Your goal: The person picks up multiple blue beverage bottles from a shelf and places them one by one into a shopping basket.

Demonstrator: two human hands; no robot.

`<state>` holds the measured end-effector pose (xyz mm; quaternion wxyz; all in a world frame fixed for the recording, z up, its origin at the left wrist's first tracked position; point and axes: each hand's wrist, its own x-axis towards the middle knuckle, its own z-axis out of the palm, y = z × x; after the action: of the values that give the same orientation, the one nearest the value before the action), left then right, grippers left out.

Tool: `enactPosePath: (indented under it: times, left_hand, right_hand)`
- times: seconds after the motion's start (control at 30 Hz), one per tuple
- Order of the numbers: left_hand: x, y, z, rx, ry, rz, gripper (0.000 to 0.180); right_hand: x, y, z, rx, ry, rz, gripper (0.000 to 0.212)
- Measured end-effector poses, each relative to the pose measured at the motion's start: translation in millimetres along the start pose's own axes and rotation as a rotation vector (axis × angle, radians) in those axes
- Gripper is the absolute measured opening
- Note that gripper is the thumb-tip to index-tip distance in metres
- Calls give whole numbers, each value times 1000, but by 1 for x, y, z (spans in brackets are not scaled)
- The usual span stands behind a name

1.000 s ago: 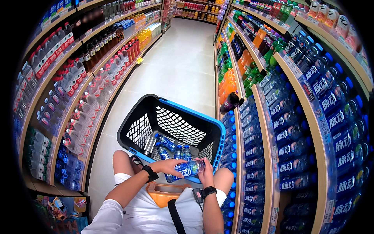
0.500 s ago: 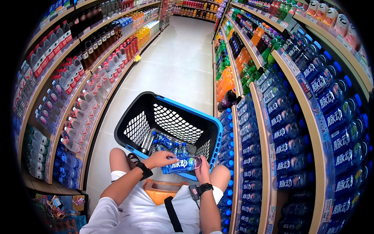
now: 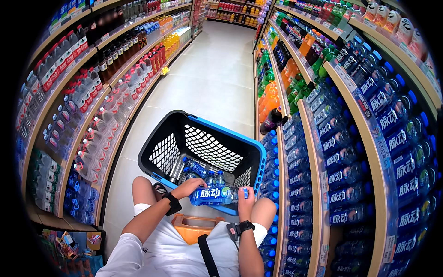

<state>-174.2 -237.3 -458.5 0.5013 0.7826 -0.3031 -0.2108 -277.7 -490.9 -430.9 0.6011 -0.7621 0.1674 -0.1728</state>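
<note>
A clear plastic drink bottle with a blue label (image 3: pixel 212 196) lies sideways across my lap, over the near edge of a black shopping basket with a blue rim (image 3: pixel 263 161). My left hand (image 3: pixel 188 188) grips its base end, fingers closed. At the other end, my right hand (image 3: pixel 247 198) pinches around the blue cap (image 3: pixel 245 192). Inside the basket, several similar bottles (image 3: pixel 215 178) stand or lie close behind the held one. A silvery cylinder (image 3: pixel 176 169) leans at the basket's left inner corner.
Close on the right, shelves hold rows of blue-capped bottles (image 3: pixel 339 180), with orange sodas (image 3: pixel 269 99) farther along. Water bottles with red caps (image 3: pixel 94 147) line the left shelves. An orange stool (image 3: pixel 194 227) shows between my legs. Pale floor tiles (image 3: pixel 207 69) run down the aisle.
My right fingers have shifted onto the bottle's cap, which now shows. The bottle has turned slightly, so its label faces up more fully. The view has shifted a little.
</note>
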Motion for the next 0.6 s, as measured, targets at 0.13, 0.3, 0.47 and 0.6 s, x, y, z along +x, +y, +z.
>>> enactPosePath:
  times: [0.13, 0.3, 0.47, 0.6]
  left_hand:
    - [15, 9, 11, -245, 122, -280, 50]
    - [13, 13, 16, -593, 259, -407, 60]
    - [-3, 15, 21, -89, 256, -21, 38]
    - [-5, 41, 30, 183, 248, -281, 36]
  right_hand:
    - [3, -3, -7, 45, 165, -52, 19]
    - [6, 1, -2, 1, 204, 6, 21]
    - [3, 2, -4, 59, 298, -12, 22]
    - [7, 7, -7, 79, 408, -10, 22]
